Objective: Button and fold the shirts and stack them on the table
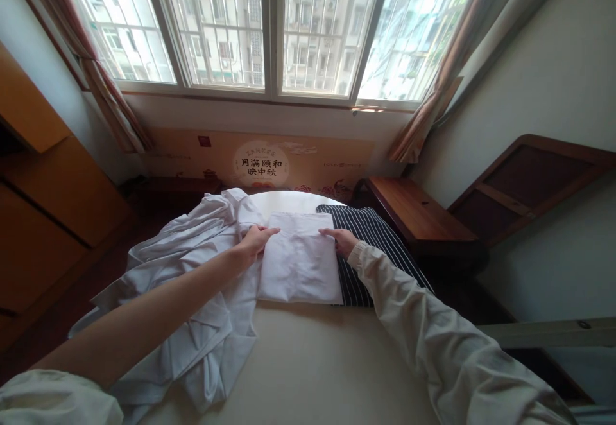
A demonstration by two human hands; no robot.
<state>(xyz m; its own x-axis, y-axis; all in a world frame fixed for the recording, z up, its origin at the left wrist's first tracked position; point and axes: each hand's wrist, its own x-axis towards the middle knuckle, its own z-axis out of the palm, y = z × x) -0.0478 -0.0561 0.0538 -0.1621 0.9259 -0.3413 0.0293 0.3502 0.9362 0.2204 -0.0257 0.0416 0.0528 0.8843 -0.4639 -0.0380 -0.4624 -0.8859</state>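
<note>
A folded white cloth (301, 261) lies flat in the middle of a round pale table (308, 361). My left hand (256, 241) rests on its left edge, fingers stretched out flat on the fabric. My right hand (341, 240) is at the cloth's upper right edge, fingers curled over the fabric there. Under the cloth's right side lies a dark garment with thin white stripes (370, 245). A heap of crumpled white fabric (192, 296) spreads over the table's left side, beneath my left forearm.
A wide barred window (269, 27) with drawn curtains fills the far wall. A low wooden side table (418, 213) stands right of the round table. Wooden cabinets (43, 207) line the left wall. A dark wooden frame (529, 181) leans against the right wall.
</note>
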